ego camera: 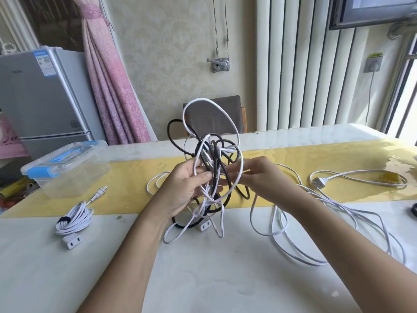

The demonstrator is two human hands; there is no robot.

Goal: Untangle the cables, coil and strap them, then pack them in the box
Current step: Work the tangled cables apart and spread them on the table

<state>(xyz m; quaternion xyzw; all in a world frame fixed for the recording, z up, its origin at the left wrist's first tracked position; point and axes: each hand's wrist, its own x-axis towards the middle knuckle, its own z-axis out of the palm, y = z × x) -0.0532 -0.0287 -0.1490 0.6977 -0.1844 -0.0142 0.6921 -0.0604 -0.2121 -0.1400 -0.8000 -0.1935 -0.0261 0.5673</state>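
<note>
A tangle of white and black cables (pixel 214 159) is lifted above the table in front of me. My left hand (pixel 185 188) grips the bundle from the left, thumb across the strands. My right hand (pixel 261 177) pinches strands on the tangle's right side. A white socket end (pixel 205 225) hangs below the tangle. Loose white cable (pixel 316 222) trails from it across the table to the right, ending at a white plug (pixel 319 182). A coiled white cable with a dark strap (pixel 73 219) lies at the left. The clear box with blue latches (pixel 67 168), lid on, stands at the far left.
A yellow runner (pixel 293 159) crosses the white table (pixel 203 267). A chair back (pixel 214 116) stands behind the table. A grey fridge (pixel 42 93) and pink curtain are at the left, a white radiator at the back. A dark object (pixel 414 212) shows at the right edge.
</note>
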